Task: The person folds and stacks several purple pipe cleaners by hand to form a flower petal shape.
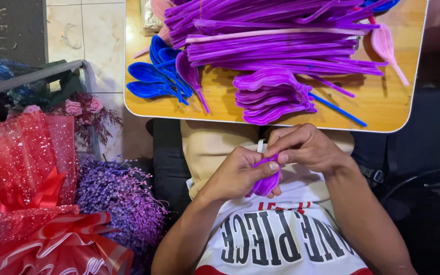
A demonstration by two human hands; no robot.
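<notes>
Fuzzy, matt purple stems [281,51] cover a smooth, glossy wooden table [383,102]; the red wrap [24,153] looks like sheer netting.

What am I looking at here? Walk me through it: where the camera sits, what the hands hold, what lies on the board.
There is one picture, taken by a camera worn on a person's head and looking down at their lap. No machine is involved, only two bare hands. The left hand and right hand together pinch a purple fuzzy-wire petal. Above them a wooden tray table carries straight purple fuzzy-wire stems, a stack of finished purple petals, blue petals and a pink petal. At the left stand a red mesh-wrapped bouquet and dried purple flowers.
</notes>
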